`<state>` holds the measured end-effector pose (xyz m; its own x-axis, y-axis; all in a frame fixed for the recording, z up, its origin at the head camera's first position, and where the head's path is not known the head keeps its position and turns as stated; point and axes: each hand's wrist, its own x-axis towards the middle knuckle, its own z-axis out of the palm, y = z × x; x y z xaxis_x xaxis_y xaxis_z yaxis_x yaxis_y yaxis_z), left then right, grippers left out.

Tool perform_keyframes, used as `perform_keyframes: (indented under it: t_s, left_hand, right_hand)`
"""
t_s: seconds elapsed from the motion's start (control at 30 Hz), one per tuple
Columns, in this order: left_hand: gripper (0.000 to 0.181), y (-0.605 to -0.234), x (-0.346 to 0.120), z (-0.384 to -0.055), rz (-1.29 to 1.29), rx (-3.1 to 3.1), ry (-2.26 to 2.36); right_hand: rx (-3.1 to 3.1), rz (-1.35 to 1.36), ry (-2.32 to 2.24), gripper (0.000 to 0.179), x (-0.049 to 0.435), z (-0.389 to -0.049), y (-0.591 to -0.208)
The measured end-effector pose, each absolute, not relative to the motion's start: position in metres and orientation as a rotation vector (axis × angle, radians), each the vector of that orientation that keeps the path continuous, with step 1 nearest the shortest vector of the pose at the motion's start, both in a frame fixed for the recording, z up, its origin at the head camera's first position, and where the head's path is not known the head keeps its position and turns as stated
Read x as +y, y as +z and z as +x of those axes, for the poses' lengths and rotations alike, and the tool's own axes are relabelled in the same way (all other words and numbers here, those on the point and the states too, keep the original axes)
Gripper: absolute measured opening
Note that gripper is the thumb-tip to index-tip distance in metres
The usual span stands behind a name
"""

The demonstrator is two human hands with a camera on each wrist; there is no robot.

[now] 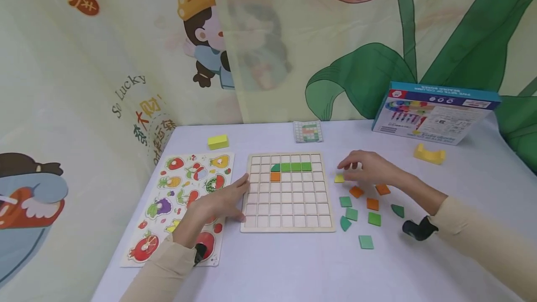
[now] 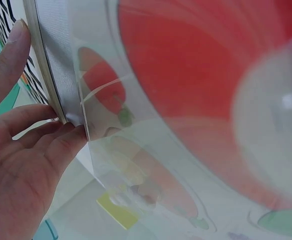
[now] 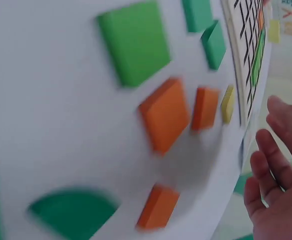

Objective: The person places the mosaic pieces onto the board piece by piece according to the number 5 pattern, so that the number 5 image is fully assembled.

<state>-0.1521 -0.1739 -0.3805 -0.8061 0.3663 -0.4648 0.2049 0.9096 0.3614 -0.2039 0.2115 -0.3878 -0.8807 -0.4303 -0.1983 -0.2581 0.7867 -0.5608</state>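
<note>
A wooden grid board (image 1: pixel 289 204) lies flat in the middle of the table. In its upper rows sit a rounded dark green piece (image 1: pixel 275 168), a line of green squares (image 1: pixel 296 167) and an orange square (image 1: pixel 275 176). My left hand (image 1: pixel 220 203) rests at the board's left edge, thumb and fingers spread along it; the left wrist view shows the fingertips (image 2: pixel 60 120) against the side. To the right of the board my right hand (image 1: pixel 371 168) hovers over loose tiles, fingers loosely bent and nothing between them. Just below its fingertips lies a yellow tile (image 1: pixel 339 178).
Loose orange tiles (image 1: pixel 372 204) and green tiles (image 1: pixel 375 219) spread over the right side. A fruit picture board (image 1: pixel 144 218) lies left. Along the back are a yellow block (image 1: pixel 218 142), a pattern card (image 1: pixel 308 132), a box (image 1: pixel 436 113) and a yellow curved piece (image 1: pixel 430 154).
</note>
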Motion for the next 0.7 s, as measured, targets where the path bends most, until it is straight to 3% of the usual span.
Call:
perform_keyframes:
  t_s: [0.23,0.7]
  left_hand:
    - [0.093,-0.381,-0.176,-0.152,0.38,2.523,0.402]
    - [0.092,-0.382,-0.175,-0.153,0.405,2.525,0.4]
  right_hand:
    - [2.562,-0.567,-0.765,0.031,0.247,-0.193,-0.395]
    - [2.572,-0.575,-0.722,0.022,0.248,-0.188,-0.408]
